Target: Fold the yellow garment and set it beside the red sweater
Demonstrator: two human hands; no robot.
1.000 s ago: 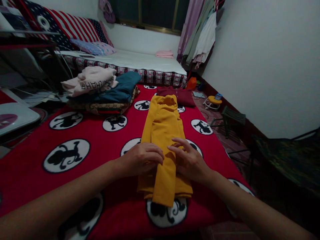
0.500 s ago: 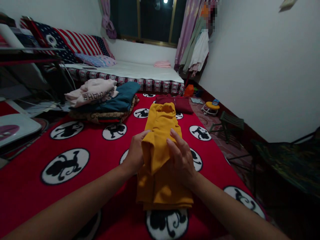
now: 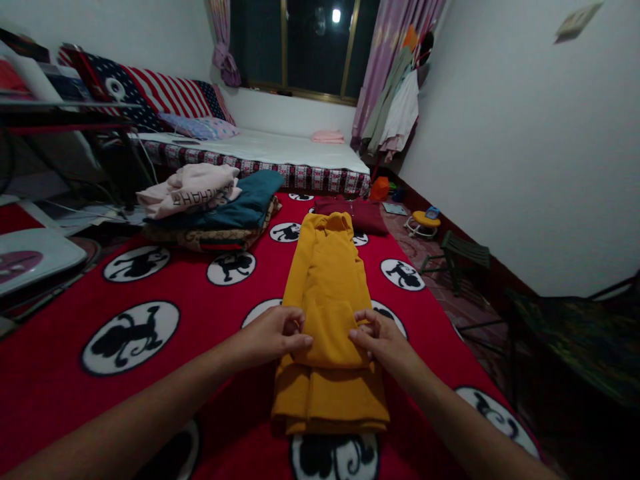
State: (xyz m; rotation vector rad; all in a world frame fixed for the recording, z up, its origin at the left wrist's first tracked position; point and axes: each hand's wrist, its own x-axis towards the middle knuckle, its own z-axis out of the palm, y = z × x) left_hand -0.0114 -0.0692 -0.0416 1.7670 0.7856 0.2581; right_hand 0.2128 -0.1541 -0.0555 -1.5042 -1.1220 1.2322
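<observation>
A mustard-yellow garment (image 3: 327,287) lies lengthwise on a red blanket (image 3: 200,300) printed with black-and-white monkey circles. Its near part is folded over on itself. My left hand (image 3: 275,333) pinches the left edge of that folded part, fingers closed on the cloth. On the right edge, my right hand (image 3: 377,337) pinches the same fold. Both hands rest low on the garment, about level with each other.
A pile of clothes (image 3: 210,200), pink on teal on patterned, sits at the blanket's far left. A dark red folded garment (image 3: 357,210) lies beyond the yellow one. A bed (image 3: 260,150) stands behind. Small stools (image 3: 457,250) and hanging clothes (image 3: 395,107) are at the right by the wall.
A sleeve lay down the middle of the garment; both hands lifted the cloth, folded it over and brought it down flat. The hands now hold the fold's two edges.
</observation>
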